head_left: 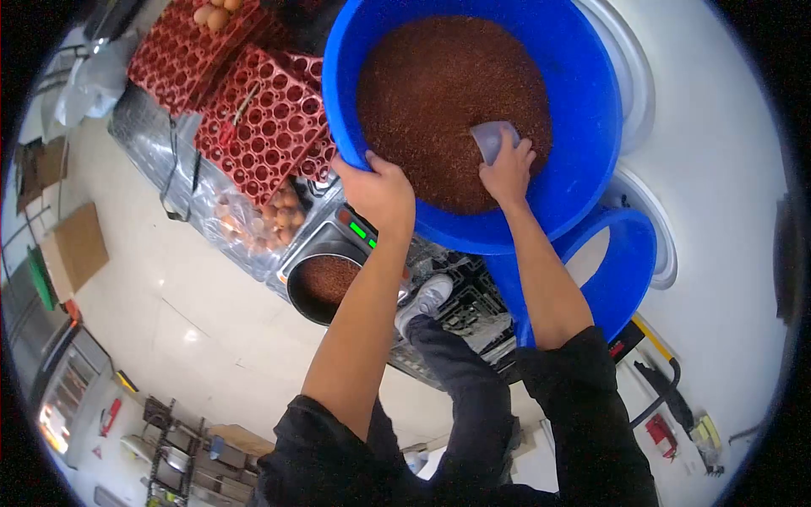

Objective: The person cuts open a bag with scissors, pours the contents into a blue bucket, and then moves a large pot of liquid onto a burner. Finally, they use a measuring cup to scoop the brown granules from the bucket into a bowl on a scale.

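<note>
A large blue tub (pixel 591 110) holds a broad mass of brown granular material (pixel 439 101). My left hand (pixel 380 193) grips the near left rim of the tub, fingers wrapped over its edge. Inside the tub, my right hand (pixel 509 169) holds a translucent white scoop (pixel 490 140), whose edge lies against the brown material. Below my left hand, a round metal pot (pixel 297 297) with the same brown material (pixel 328 279) sits on a scale with a lit green display (pixel 357 230).
Red egg trays (pixel 262 127) are stacked left of the tub, with several eggs (pixel 216 15) on one. Bagged eggs (pixel 274 221) lie below them. A second blue container (pixel 642 253) stands at the lower right. A cardboard box (pixel 74 251) is far left.
</note>
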A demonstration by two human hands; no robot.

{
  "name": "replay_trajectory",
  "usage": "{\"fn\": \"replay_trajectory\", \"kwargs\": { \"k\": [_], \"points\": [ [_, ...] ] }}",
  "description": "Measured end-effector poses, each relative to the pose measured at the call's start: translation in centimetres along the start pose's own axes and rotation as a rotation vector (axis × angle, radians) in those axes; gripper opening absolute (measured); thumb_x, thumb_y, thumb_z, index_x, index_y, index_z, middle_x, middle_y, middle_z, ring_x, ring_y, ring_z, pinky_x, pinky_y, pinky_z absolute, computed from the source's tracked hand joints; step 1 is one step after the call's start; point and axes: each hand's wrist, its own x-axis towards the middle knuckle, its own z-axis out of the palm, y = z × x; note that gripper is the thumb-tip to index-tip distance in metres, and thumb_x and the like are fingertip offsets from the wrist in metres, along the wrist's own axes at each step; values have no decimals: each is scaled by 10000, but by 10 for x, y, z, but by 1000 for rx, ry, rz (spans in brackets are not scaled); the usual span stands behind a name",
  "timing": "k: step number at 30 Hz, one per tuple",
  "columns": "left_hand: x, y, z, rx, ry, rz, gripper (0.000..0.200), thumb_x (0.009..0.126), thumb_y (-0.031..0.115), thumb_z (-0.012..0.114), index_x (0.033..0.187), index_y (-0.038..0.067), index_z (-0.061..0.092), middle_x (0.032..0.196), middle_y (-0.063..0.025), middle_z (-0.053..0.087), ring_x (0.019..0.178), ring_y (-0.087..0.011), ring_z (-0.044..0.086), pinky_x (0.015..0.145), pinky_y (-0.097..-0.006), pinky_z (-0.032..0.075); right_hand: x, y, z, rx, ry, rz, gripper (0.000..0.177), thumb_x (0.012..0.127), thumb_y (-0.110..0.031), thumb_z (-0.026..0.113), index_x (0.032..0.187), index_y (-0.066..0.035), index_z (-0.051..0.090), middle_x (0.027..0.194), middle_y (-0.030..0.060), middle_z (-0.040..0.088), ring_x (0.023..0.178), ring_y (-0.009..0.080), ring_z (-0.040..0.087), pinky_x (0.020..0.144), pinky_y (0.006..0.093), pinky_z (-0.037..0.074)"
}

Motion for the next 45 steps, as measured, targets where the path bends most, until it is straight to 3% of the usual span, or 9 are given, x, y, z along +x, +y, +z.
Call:
{"fn": "replay_trajectory", "kwargs": {
  "k": [10, 18, 26, 29, 31, 32, 34, 36, 45],
  "points": [
    [-1, -8, 8, 106, 64, 150, 328, 809, 85, 578, 1059, -97, 470, 925, -294, 602, 859, -450, 586, 754, -474, 447, 21, 34, -7, 1123, -821, 351, 707, 700, -128, 568, 1374, -205, 369, 1081, 87, 524, 927, 218, 513, 785, 364, 448],
    [-5, -19, 6, 117, 38, 186, 294, 820, 117, 544, 1007, -85, 443, 943, -319, 576, 869, -492, 555, 773, -508, 430, 2, 7, -32, 1807, -342, 629, 342, 703, -165, 608, 1000, -88, 456, 986, 90, 461, 890, 233, 459, 776, 393, 438],
    [11, -71, -29, -347, -421, 277, 609, 938, 397, 449, 1285, -69, 265, 1174, -254, 480, 986, -339, 546, 788, -426, 468, -68, -1, -93, 1965, -182, 201, 415, 748, -142, 556, 1147, -54, 479, 1126, 127, 522, 982, 282, 496, 842, 424, 430],
    [-32, -148, -121, -511, -771, -172, 640, 943, 488, 401, 1380, 66, 200, 1184, -192, 456, 1014, -227, 514, 737, -327, 486, -120, -20, -114, 1977, -228, 83, 445, 762, -141, 539, 1195, -62, 470, 1190, 109, 522, 1063, 274, 495, 884, 456, 418],
    [-61, -285, -155, -407, -588, 97, 566, 941, 477, 422, 1295, 40, 361, 1024, -152, 517, 854, -181, 550, 654, -309, 475, -158, -33, -112, 2017, -233, 127, 475, 751, -97, 522, 1222, -63, 470, 1234, 121, 515, 1115, 267, 500, 908, 437, 418],
    [-81, -303, -209, -249, -733, -102, 479, 989, 329, 370, 1323, -16, 365, 1301, -191, 419, 1241, -290, 372, 1039, -321, 278, -177, -40, -108, 1966, -238, 135, 491, 751, -101, 520, 1236, -58, 454, 1238, 122, 505, 1122, 276, 488, 931, 447, 398],
    [-122, -402, -296, -197, -753, -452, 313, 943, 302, 503, 1119, 44, 477, 813, -57, 550, 713, -93, 544, 563, -244, 462, -216, -54, -98, 1859, -245, 154, 524, 752, -109, 515, 1264, -50, 423, 1247, 125, 483, 1135, 293, 463, 978, 468, 359],
    [-158, -504, -385, -53, -721, -743, 445, 923, 426, 493, 1204, 85, 441, 901, -101, 575, 646, -148, 565, 540, -277, 465, -247, -68, -77, 1654, -245, 18, 568, 730, -88, 562, 1284, -66, 441, 1249, 126, 492, 1112, 279, 490, 964, 433, 383],
    [-207, -588, -589, 45, -412, -1039, 538, 900, 480, 492, 1233, 64, 422, 899, -137, 588, 691, -193, 599, 602, -328, 502, -360, -184, 89, -1, 80, -504, 634, 628, -286, 759, 1231, -245, 564, 1031, 168, 445, 965, 364, 452, 835, 442, 433]
  ]
}}
